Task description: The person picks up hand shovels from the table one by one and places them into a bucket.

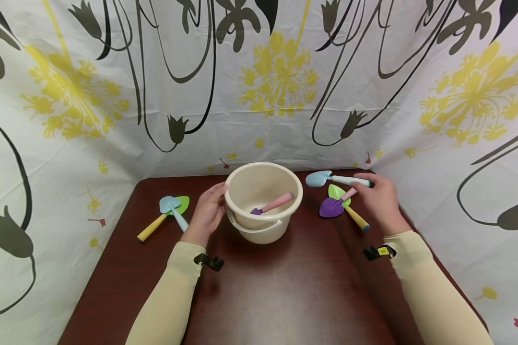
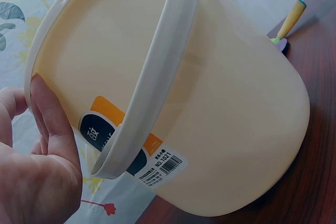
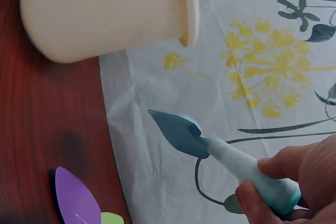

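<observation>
Trowels lay scattered round a cream bucket [image 1: 263,201] on the dark wooden table [image 1: 285,287], and only one of them was inside it so far — a small purple-bladed trowel with a pink handle [image 1: 273,204], resting slantwise against the inner wall. That, as far as I could judge, was the whole of the work done.

The person's right hand [image 1: 382,199] had its fingers and thumb curled round the pale handle of the blue trowel [image 1: 332,179]; the wrist view showed the fingertips [image 3: 252,203] pinching the thick end, with the blade pointing out ahead of the grip towards the bucket. I could not tell whether the blade was clear of the table. Just under that hand, nearer the person, lay a purple trowel [image 1: 331,206] crossed over a green trowel with a yellow handle [image 1: 347,207], both untouched.

The left hand [image 1: 207,211] steadied the bucket from its outer side — the thumb [image 2: 50,119] lay straight against the wall just below the rim, beside the folded-down bail [image 2: 152,93] and the label, and the fingers looked relaxed, pressing more than clutching. Beyond that hand, away from the bucket, a second crossed pair waited: a light blue trowel [image 1: 172,207] over a green-bladed, yellow-handled one [image 1: 161,219].

So by my reckoning one tool was in, one was in hand, and four lay out on the table — two to either side of the bucket.
</observation>
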Action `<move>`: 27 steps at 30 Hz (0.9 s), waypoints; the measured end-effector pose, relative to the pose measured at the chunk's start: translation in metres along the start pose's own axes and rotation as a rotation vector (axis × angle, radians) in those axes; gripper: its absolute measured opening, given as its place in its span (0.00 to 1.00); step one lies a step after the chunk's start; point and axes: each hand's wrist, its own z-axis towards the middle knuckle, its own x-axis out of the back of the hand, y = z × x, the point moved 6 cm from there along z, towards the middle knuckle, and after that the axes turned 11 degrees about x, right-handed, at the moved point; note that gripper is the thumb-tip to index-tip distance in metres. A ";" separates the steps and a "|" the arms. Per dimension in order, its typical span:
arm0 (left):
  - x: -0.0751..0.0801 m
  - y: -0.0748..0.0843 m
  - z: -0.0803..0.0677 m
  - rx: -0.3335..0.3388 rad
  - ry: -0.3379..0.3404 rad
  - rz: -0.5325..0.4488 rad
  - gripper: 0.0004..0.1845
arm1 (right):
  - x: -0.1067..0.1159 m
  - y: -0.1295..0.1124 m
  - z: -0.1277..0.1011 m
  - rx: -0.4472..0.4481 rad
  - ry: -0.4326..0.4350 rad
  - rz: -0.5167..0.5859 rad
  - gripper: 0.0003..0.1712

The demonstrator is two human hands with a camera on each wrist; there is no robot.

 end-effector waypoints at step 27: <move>0.001 0.000 0.001 0.008 -0.002 0.014 0.18 | 0.007 -0.051 0.002 -0.046 -0.011 0.277 0.27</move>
